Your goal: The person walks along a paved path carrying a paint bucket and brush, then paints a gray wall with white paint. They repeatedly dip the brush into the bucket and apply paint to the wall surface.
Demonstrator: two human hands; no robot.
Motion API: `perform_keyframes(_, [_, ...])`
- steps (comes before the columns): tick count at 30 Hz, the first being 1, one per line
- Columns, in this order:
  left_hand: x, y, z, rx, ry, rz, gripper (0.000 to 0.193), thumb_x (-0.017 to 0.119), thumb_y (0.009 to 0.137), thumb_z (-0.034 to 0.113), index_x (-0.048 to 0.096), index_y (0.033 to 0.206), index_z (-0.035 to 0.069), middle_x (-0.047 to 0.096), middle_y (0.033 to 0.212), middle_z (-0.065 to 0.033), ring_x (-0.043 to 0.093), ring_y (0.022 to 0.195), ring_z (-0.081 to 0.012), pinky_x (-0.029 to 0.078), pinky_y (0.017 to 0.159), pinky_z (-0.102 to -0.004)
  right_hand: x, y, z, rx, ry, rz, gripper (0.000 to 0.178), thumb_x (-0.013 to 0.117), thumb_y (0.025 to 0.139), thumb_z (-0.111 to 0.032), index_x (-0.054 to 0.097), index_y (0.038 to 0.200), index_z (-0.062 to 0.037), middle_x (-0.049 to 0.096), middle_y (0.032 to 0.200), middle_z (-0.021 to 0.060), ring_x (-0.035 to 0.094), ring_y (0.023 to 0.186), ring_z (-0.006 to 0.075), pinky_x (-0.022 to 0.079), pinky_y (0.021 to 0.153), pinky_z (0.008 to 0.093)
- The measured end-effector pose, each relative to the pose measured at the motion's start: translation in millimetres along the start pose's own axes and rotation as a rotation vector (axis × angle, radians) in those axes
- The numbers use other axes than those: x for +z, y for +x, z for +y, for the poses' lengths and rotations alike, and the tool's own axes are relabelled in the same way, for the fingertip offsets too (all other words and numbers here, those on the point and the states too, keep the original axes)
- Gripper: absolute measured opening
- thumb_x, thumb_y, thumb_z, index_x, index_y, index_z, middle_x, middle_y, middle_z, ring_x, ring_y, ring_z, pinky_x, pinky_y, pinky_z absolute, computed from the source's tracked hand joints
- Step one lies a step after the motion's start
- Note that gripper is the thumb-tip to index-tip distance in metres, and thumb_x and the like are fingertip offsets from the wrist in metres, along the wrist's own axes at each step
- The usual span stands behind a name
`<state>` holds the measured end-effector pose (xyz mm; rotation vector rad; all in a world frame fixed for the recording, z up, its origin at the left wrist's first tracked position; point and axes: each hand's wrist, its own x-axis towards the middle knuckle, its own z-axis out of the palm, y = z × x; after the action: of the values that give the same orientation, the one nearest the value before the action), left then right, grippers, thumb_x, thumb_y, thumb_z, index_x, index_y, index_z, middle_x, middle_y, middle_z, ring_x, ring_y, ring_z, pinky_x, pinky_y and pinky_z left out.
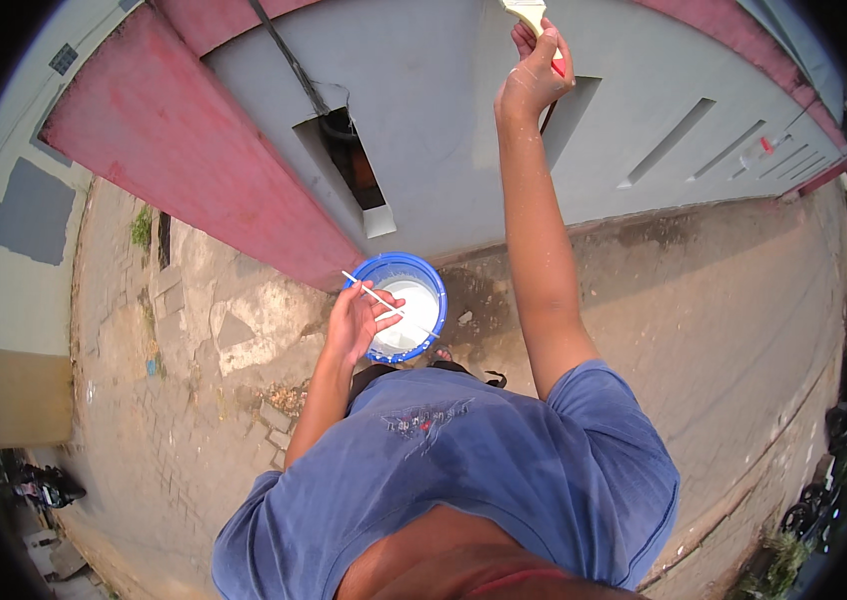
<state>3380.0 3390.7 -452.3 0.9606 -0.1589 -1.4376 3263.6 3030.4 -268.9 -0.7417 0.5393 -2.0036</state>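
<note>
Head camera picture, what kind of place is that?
Probably an outdoor lane or yard: a grey wall, sunlit ground and, at the left edge, what looks like a motorbike.

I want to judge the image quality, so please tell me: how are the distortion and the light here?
Head view: the grey wall looks strongly bent, picture corners black; head view: daylight, with a darker band on the ground beside the wall; head view: top edge crops the paintbrush.

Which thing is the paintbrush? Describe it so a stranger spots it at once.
Find the big grey wall, then the right hand near the picture's top edge. The paintbrush is in that hand: pale and broad, unlike the thin white stick in the left hand.
</note>
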Motion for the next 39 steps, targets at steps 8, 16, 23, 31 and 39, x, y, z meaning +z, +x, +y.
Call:
perform_keyframes(8, [0.2,2.0,-2.8,0.011,-0.004,-0.022,0.036,0.051,0.100,0.045,0.050,0.115,0.012,0.064,0.097,-0.0177,0.065,0.111,-0.0395,0.058,0.088,-0.0476,-10.4,5.3,0.6,0.020,-0.081,0.003,0.027,0.054,0.098,-0.012,0.062,0.109,0.0117,0.068,0.103,0.0199,0.071,0.087,0.0254,0.061,0.087,0.0360])
perform_keyframes(16, [2.9,-1.1,-1.1,0.004,0.003,-0.043,0.037,0.050,0.100,0.045,0.047,0.116,0.012,0.065,0.096,-0.0167,0.066,0.111,-0.0380,0.057,0.088,-0.0453,-18.1,-9.2,-2.3,0.165,-0.214,0.097,0.028,0.052,0.099,-0.010,0.062,0.111,0.0122,0.068,0.099,0.0202,0.071,0.085,0.0258,0.063,0.084,0.0364])
perform_keyframes(23, [5.9,-1.6,-1.3,0.023,-0.005,-0.043,0.034,0.052,0.099,0.044,0.054,0.111,0.013,0.064,0.096,-0.0169,0.065,0.111,-0.0391,0.058,0.089,-0.0478,-13.3,4.9,9.8,0.007,-0.016,-0.056,0.028,0.053,0.100,-0.012,0.062,0.113,0.0113,0.066,0.104,0.0196,0.069,0.091,0.0246,0.060,0.091,0.0380])
perform_keyframes(31, [1.8,-1.6,-2.3,0.014,-0.018,0.007,0.033,0.052,0.099,0.044,0.055,0.112,0.013,0.064,0.097,-0.0167,0.064,0.112,-0.0393,0.058,0.089,-0.0482,-167.6,-80.5,107.1,0.265,-0.537,0.167,0.028,0.055,0.098,-0.015,0.067,0.106,0.0090,0.068,0.103,0.0179,0.070,0.088,0.0219,0.060,0.080,0.0318])
perform_keyframes(39, [1.8,-2.1,-1.5,0.015,0.006,-0.011,0.034,0.050,0.100,0.044,0.055,0.113,0.013,0.065,0.098,-0.0179,0.064,0.112,-0.0396,0.057,0.090,-0.0484,-83.6,-45.8,53.3,0.125,-0.313,0.001,0.030,0.054,0.100,-0.018,0.065,0.111,0.0078,0.068,0.103,0.0165,0.070,0.091,0.0231,0.058,0.084,0.0326])
